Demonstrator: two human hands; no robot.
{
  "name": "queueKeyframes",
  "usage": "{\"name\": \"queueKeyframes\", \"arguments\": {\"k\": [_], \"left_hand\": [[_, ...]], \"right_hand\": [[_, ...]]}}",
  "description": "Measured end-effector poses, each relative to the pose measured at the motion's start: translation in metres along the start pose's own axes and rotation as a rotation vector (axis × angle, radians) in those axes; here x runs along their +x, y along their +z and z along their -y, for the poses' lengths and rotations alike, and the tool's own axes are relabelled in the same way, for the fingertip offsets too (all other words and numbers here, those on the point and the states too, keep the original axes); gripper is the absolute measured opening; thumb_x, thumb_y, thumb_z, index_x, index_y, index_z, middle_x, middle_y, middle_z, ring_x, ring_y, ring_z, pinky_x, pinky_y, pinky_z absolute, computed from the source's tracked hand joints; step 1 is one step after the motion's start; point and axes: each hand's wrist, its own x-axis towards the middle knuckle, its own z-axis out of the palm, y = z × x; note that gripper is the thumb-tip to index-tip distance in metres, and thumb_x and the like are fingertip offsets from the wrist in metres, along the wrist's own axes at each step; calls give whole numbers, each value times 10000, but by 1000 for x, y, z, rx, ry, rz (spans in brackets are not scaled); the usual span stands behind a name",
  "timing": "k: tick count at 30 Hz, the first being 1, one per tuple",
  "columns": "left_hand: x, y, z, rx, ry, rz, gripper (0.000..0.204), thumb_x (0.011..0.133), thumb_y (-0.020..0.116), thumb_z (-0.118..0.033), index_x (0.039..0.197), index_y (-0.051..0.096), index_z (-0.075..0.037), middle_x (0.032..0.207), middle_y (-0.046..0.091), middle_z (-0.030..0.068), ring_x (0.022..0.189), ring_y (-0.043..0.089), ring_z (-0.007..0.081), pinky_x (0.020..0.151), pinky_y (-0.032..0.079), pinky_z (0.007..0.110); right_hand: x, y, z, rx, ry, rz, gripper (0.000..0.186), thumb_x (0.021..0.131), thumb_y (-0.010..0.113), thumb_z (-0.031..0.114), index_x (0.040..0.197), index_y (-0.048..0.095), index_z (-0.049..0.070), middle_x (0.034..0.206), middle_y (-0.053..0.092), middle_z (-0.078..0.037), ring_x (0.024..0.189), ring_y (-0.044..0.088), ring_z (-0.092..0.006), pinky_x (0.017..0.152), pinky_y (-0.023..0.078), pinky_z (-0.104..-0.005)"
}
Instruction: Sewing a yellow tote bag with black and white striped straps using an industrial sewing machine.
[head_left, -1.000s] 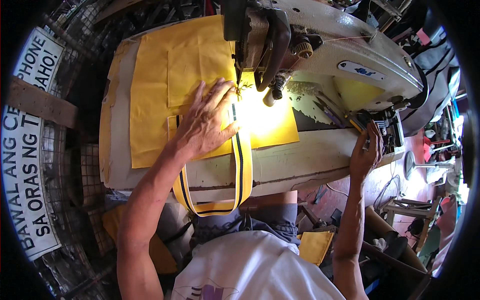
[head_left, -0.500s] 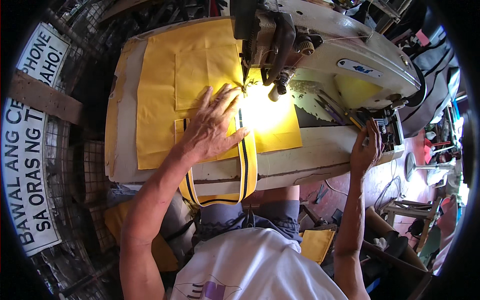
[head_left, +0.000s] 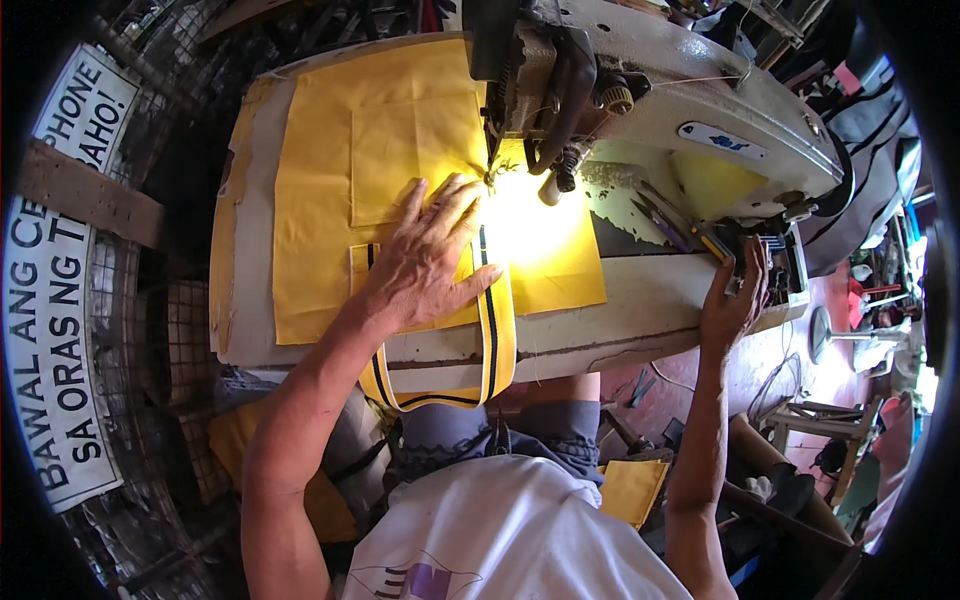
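My left hand [head_left: 428, 255] lies flat with spread fingers on a yellow fabric panel [head_left: 315, 200], just left of the needle area. A squarer yellow piece [head_left: 405, 150] lies on top of the panel. Under my thumb runs a yellow strap with a dark stripe [head_left: 497, 350], which loops over the front edge of the table. The sewing machine's [head_left: 700, 75] head stands over the fabric's right part, where a lamp glare washes out detail. At the right end of the machine bed, my right hand [head_left: 733, 300] has its fingers stretched up beside small metal parts; contact there is partly hidden.
Scissors [head_left: 665, 222] and other slim tools lie under the machine arm, left of my right hand. More yellow fabric [head_left: 635, 490] sits low by my right leg. A wire grid and white sign [head_left: 75, 400] stand at the left. A wooden stool [head_left: 830, 425] is at the right.
The yellow panel and the piece on it have shifted slightly towards me. My left hand stays on the fabric, and my right hand's fingers have moved a little at the same spot.
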Motion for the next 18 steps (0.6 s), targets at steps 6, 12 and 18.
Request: {"name": "queueKeyframes", "arguments": {"k": [6, 12, 18], "left_hand": [[-1, 0, 3, -17, 5, 17, 735, 927, 591, -486, 1406, 453, 55, 1434, 446, 199, 1406, 385, 335, 1192, 224, 552], [6, -2, 7, 29, 9, 7, 749, 902, 619, -464, 1413, 442, 54, 1440, 439, 198, 1409, 372, 355, 1198, 223, 553], [8, -4, 12, -30, -30, 62, 710, 909, 609, -460, 1397, 475, 38, 1476, 419, 208, 1443, 344, 365, 1214, 205, 571]], "right_hand": [[-2, 2, -3, 11, 28, 40, 373, 986, 595, 116, 1345, 567, 19, 1408, 569, -143, 1306, 530, -338, 1111, 375, -443], [26, -10, -19, 18, -16, 30, 426, 969, 625, 129, 1382, 548, 57, 1417, 560, -137, 1320, 511, -324, 1095, 364, -445], [23, -8, -9, 74, -73, 80, 422, 975, 610, 114, 1384, 540, 36, 1423, 543, -166, 1371, 465, -338, 1105, 358, -462]]}}
